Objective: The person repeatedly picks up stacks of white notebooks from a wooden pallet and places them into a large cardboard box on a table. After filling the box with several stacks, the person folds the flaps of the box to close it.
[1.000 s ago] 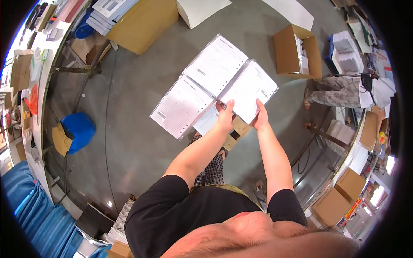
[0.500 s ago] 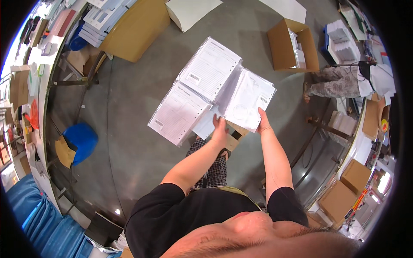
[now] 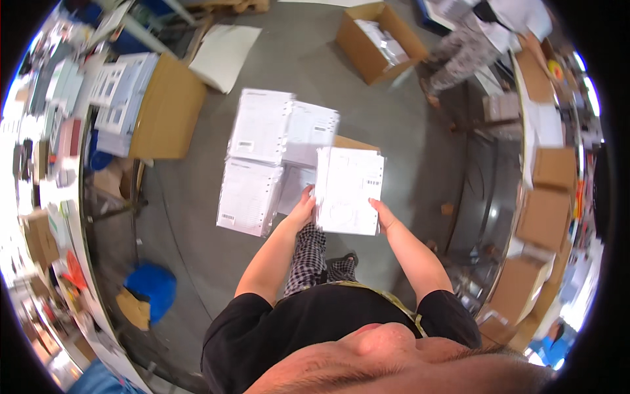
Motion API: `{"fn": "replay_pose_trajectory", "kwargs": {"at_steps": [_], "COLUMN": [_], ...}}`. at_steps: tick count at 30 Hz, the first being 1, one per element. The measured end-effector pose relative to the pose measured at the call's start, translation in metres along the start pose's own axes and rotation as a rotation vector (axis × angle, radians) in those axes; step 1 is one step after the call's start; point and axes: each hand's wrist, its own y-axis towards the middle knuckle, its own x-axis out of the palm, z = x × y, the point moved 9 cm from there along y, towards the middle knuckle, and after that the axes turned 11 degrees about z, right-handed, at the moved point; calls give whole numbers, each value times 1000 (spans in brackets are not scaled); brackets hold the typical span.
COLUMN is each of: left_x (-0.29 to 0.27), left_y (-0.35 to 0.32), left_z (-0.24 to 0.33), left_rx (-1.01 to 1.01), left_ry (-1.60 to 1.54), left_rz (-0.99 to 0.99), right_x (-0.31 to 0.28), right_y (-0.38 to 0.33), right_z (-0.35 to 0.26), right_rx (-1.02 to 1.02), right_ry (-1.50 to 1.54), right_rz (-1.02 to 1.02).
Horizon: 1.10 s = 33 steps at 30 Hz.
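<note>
A stack of white hole-punched paper packs in clear wrap [image 3: 346,187] is gripped between my two hands. My left hand [image 3: 304,207] closes on its left edge, the fingers partly hidden by it. On its right edge my right hand [image 3: 383,214] is closed, thumb on top and the other fingers underneath. Left of it stand stacks of similar printed packs: an upper left stack [image 3: 262,125], a lower left stack [image 3: 249,197] and one behind [image 3: 312,134]. Another pack [image 3: 295,187] lies lower, beside my left hand. Some brown cardboard [image 3: 357,143] shows behind the held stack.
An open cardboard box [image 3: 374,62] with wrapped goods stands on the floor ahead, near another person [image 3: 459,56]. A large cardboard box [image 3: 169,111] and a blue stool [image 3: 154,289] are at left. Brown boxes [image 3: 545,217] line the right-hand table.
The stack in my hands has come up and toward me and turned straighter, uncovering the pack and cardboard behind it. My view has also turned, so the surroundings have shifted.
</note>
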Motion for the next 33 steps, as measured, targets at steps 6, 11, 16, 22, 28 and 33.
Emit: {"fn": "replay_pose_trajectory", "kwargs": {"at_steps": [6,11,16,22,28,33], "left_x": [118,245,348,390,462,518], "left_y": [-102,-208,-334,-439,-593,-691], "left_z": [13,-25,-113,-310,-459,-543], "left_rx": [-1,-69,-189,-194,-369,-325], "left_ry": [298,466,816,903,937,1001], "left_rz": [-557,-817,-1137,-1394,-1709,-2020], "right_x": [-28,-74,-123,-162,-194,-230], "right_y": [-180,-335,-470,-595,-687,-730], "right_z": [36,92,213,408,577,668], "right_rx": [-343,-768,-970,-1006,-1012,-1029], "right_ry": [66,82,113,493,752,945], "right_rz": [164,410,598,910,1351,1476]}}
